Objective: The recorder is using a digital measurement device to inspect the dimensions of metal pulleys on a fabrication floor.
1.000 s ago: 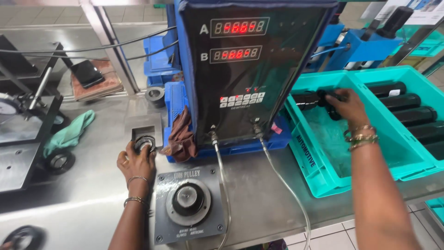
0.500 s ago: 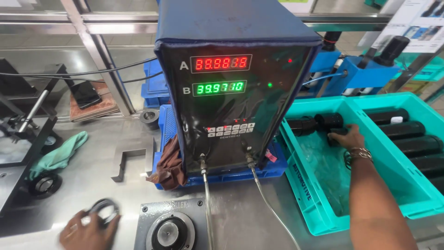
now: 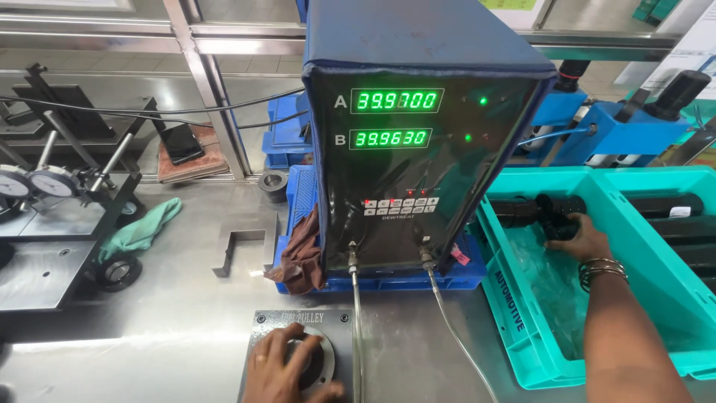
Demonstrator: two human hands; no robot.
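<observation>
The left hand [image 3: 287, 367] lies spread over a dark round part [image 3: 317, 366] seated on a grey square gauge plate [image 3: 298, 322] at the near edge of the steel bench [image 3: 171, 328], fingers curled over the part's top and pressing on it rather than clenched. The right hand [image 3: 578, 239] reaches into a teal crate [image 3: 522, 328] at the right side of the bench and closes round the end of a black cylindrical part [image 3: 548, 213] lying against the crate's far wall; bangles ring the wrist.

A second teal crate [image 3: 664, 183] stands just beside the first and holds more black cylinders. Between the hands stands a dark blue readout box [image 3: 425, 134] with two rows of green digits, set on a blue tray [image 3: 395, 282]; two thin cables [image 3: 447, 328] run from its lower front toward the near edge. A brown rag [image 3: 302, 257] hangs at the tray's left corner. Further left lie a metal bracket [image 3: 235, 246], a green cloth [image 3: 142, 227] and a black ring [image 3: 119, 270], with dial gauges [image 3: 33, 183] at the bench's left edge.
</observation>
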